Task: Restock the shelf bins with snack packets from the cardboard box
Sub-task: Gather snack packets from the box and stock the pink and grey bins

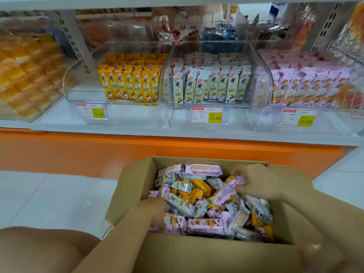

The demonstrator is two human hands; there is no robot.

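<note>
The cardboard box [197, 253] sits under me, full of snack packets [183, 203]; my right hand [260, 186] pinches a pink packet [229, 191] by its end; my left hand [155, 211] has its fingers buried, so I cannot tell their hold; packets look light and slippery; better to grab the middle.

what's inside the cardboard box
Loose pink, yellow and pale snack packets; left hand among them, right hand gripping a pink packet. Lower layers and the floor of the box are covered.
</note>
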